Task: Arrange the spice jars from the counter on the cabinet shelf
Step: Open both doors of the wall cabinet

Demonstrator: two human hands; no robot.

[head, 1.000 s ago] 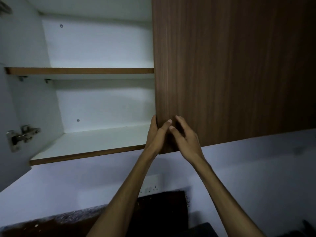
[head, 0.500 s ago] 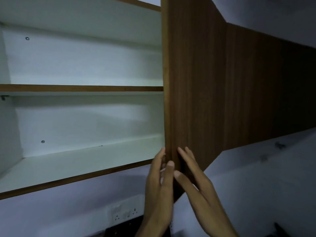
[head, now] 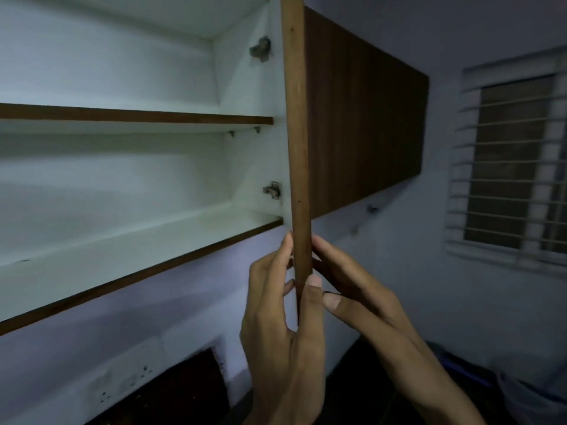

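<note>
The wall cabinet stands open, white inside, with a lower shelf (head: 129, 256) and an upper shelf (head: 138, 116), both bare. Its brown wooden door (head: 297, 148) is swung out edge-on toward me. My left hand (head: 276, 317) grips the door's bottom corner from the left, thumb on the front edge. My right hand (head: 352, 289) holds the same corner from the right side. No spice jars are in view.
Two metal hinges (head: 272, 190) sit on the cabinet's right inner wall. A closed brown cabinet (head: 368, 127) continues to the right. A barred window (head: 515, 161) is at far right. A wall socket strip (head: 122, 381) lies below the shelf, above the dark counter.
The right door has swung from nearly shut to fully edge-on, pulled open by both hands. The view has turned right, showing the cabinet's right wall, hinges and the window.
</note>
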